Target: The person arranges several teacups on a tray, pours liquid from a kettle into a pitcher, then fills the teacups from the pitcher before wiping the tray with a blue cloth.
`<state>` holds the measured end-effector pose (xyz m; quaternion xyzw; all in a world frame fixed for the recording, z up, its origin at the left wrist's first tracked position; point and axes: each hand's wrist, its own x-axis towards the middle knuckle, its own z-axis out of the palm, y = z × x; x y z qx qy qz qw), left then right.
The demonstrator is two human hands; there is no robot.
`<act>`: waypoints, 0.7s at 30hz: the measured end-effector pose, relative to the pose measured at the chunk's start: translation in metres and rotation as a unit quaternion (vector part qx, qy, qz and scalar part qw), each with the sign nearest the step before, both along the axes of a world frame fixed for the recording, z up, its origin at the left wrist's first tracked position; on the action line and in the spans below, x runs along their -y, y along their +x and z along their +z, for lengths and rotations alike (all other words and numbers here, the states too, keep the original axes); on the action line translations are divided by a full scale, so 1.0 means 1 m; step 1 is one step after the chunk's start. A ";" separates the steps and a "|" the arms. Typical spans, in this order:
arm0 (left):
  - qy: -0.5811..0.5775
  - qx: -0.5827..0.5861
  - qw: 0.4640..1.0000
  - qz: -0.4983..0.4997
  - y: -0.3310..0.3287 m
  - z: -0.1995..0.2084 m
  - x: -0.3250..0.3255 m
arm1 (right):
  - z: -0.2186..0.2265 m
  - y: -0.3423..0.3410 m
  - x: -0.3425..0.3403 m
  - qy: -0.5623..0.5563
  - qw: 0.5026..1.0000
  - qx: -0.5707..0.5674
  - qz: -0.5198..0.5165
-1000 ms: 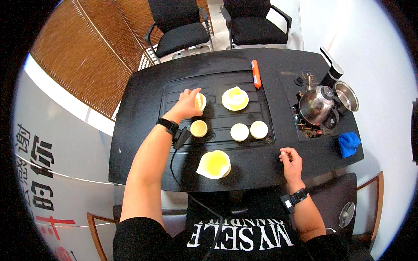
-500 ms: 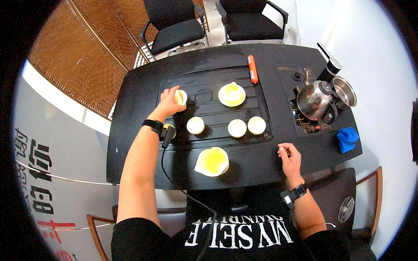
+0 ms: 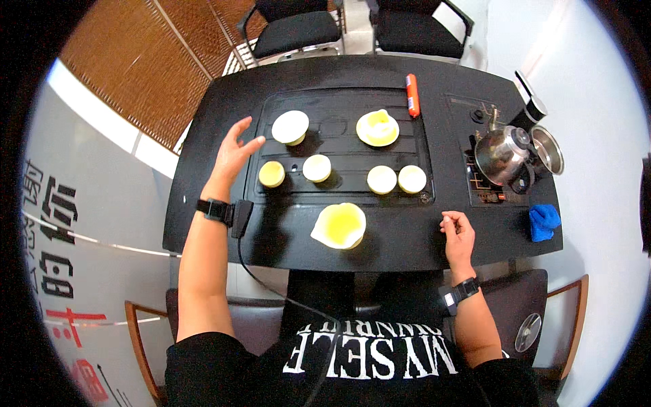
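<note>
My left hand [image 3: 237, 152] hovers just left of a wide-rimmed white cup [image 3: 291, 127], its fingers spread and holding nothing. The cup stands at the far left of a dark tea tray [image 3: 339, 102]. Below that hand sits a small cup [image 3: 272, 174] of yellowish liquid, with another small cup [image 3: 317, 168] to its right. Two more small pale cups, a left one [image 3: 382, 180] and a right one [image 3: 412, 179], stand together farther right. My right hand [image 3: 458, 237] is over the table's right front part, fingers curled in, with nothing visible in them.
A white spouted pitcher [image 3: 340, 226] of yellow liquid stands near the front edge. Behind are a white lidded bowl on a saucer [image 3: 378, 129] and a red-orange tube [image 3: 412, 96]. At the right are a steel kettle [image 3: 500, 156], a steel pot [image 3: 548, 150] and a blue cloth [image 3: 544, 222].
My left hand has let go of the wide-rimmed cup and drawn away to the left. My right hand keeps its curled pose. The whole view has shifted slightly.
</note>
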<state>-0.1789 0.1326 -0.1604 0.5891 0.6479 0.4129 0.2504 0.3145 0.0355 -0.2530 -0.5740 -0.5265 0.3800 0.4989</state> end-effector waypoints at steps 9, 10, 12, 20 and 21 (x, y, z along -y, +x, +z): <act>0.028 -0.139 0.990 0.010 0.022 -0.058 0.076 | 0.013 -0.001 -0.020 0.017 0.999 -0.014 0.046; 0.056 -0.171 0.984 0.004 0.029 -0.057 0.074 | 0.024 -0.009 -0.025 0.036 0.997 -0.001 0.061; 0.082 -0.232 0.969 -0.020 0.036 -0.053 0.067 | 0.064 -0.033 -0.036 0.043 0.987 0.077 0.132; 0.066 -0.344 0.918 -0.185 0.095 -0.016 0.032 | 0.086 -0.101 -0.081 0.180 0.814 0.478 0.275; 0.052 -0.337 0.920 -0.192 0.098 -0.022 0.027 | 0.085 -0.106 -0.083 0.171 0.803 0.489 0.293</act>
